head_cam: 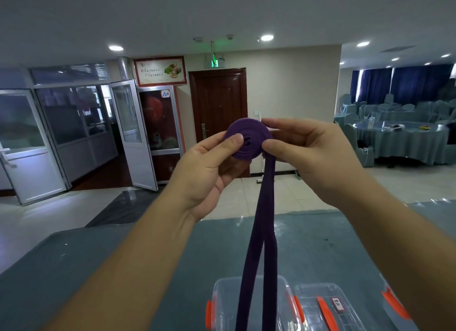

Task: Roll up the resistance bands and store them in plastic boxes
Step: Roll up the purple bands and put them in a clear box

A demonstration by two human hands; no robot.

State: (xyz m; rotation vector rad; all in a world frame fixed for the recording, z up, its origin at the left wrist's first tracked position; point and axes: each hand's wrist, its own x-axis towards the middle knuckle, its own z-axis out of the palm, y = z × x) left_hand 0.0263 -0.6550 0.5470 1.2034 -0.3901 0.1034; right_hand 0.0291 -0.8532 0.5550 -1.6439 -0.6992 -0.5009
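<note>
Red-framed wall poster [160, 70] with unreadable red characters, green exit sign [214, 63] above door, box-lid label [337, 303] illegible

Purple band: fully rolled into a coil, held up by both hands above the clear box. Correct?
Not fully. The head view shows the purple band only partly coiled; a long doubled tail hangs toward the clear box. Left hand and right hand do hold it.

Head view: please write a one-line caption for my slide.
Both hands, left hand and right hand, roll a purple resistance band above a clear plastic box, its tail hanging down.
</note>
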